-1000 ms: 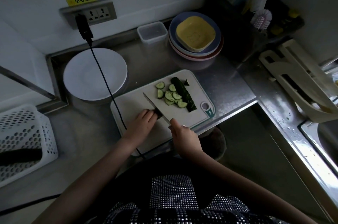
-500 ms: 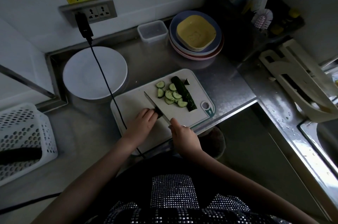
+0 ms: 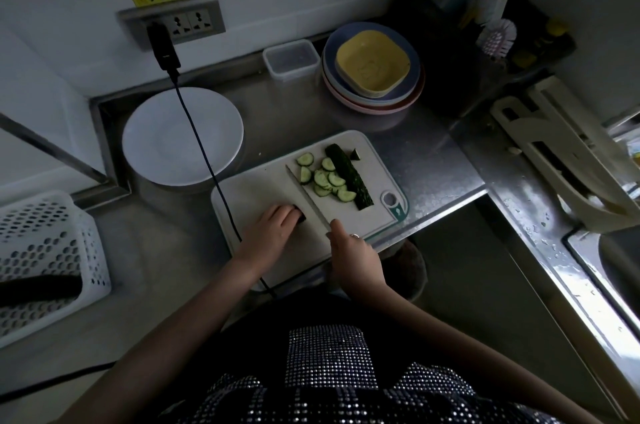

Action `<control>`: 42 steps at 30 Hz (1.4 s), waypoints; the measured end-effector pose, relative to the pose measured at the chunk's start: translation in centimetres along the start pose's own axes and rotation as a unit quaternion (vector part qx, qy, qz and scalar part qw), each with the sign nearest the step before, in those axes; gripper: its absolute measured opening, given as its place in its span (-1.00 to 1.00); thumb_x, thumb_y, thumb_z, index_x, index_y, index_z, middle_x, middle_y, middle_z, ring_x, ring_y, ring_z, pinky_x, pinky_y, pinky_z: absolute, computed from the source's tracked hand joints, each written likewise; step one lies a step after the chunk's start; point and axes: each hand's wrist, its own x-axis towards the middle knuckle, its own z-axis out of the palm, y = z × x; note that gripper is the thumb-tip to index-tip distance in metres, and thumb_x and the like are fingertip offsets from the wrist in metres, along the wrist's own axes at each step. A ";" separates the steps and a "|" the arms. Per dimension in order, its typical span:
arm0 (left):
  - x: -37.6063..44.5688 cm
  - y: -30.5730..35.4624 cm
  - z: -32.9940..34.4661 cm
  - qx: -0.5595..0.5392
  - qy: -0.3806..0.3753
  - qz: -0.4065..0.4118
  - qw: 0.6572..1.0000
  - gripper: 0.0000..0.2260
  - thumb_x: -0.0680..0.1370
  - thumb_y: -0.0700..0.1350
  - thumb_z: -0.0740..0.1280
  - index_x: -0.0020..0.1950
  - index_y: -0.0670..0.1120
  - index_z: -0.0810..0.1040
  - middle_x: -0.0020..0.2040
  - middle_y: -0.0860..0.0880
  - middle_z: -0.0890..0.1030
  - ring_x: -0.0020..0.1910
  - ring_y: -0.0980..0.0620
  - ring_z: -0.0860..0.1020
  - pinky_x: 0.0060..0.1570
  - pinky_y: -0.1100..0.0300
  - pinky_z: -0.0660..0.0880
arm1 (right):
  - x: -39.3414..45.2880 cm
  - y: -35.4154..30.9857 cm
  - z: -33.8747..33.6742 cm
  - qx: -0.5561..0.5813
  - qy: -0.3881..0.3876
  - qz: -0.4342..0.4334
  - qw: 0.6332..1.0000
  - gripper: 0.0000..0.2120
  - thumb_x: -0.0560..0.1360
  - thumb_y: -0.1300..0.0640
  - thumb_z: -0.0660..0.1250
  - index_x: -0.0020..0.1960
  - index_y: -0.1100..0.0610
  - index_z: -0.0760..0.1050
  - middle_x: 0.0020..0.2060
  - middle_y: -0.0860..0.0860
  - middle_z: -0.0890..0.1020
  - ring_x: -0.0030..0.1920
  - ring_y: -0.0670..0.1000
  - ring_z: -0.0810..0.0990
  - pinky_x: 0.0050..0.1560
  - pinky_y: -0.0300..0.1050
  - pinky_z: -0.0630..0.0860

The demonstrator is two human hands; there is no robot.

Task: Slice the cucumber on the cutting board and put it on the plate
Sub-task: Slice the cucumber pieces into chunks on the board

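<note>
Left hand [image 3: 273,227] is down on the cutting board [image 3: 249,195], fingers curled over a dark cucumber piece [image 3: 300,215], pinning it in place. Right hand [image 3: 353,252] grips the knife [image 3: 306,196] by the handle, forefinger along the top, blade running away from the hand, right beside the left fingertips. Just beyond the blade, on the right hand's far side, the cut slices [image 3: 325,179] lie in a loose heap, touching the long cucumber half [image 3: 349,175], skin up. The white plate [image 3: 162,146] waits beyond the left hand, off the board, crossed by a black cable [image 3: 197,132].
</note>
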 end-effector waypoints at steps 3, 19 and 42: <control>-0.1 -0.1 0.1 -0.007 0.005 -0.003 1.000 -0.67 0.42 -0.24 0.10 0.06 -0.25 0.56 -0.02 -0.19 0.57 0.02 -0.09 0.41 -0.11 0.04 0.56 | -0.3 -0.3 -0.2 0.006 0.002 -0.017 1.000 -0.88 0.64 0.03 0.07 0.04 0.08 0.21 -0.16 0.20 0.59 -0.16 0.27 0.58 -0.30 0.00 0.39; -0.2 -0.5 0.2 -0.014 0.020 0.003 1.000 -0.72 0.44 -0.24 0.14 0.07 -0.24 0.54 -0.04 -0.19 0.55 0.00 -0.11 0.41 -0.11 0.02 0.58 | 0.0 -0.5 0.2 -0.029 -0.051 -0.022 0.998 -0.87 0.64 0.05 0.07 0.10 0.11 0.21 -0.13 0.23 0.59 -0.12 0.28 0.59 -0.31 -0.01 0.36; -0.4 -0.4 -0.1 0.001 0.029 0.049 0.998 -0.70 0.43 -0.24 0.16 0.03 -0.25 0.62 -0.01 -0.17 0.61 0.04 -0.06 0.43 -0.12 0.11 0.55 | -0.1 -0.6 0.0 0.005 -0.018 -0.008 1.000 -0.84 0.64 0.01 0.06 0.05 0.10 0.22 -0.17 0.22 0.58 -0.16 0.27 0.58 -0.26 0.04 0.47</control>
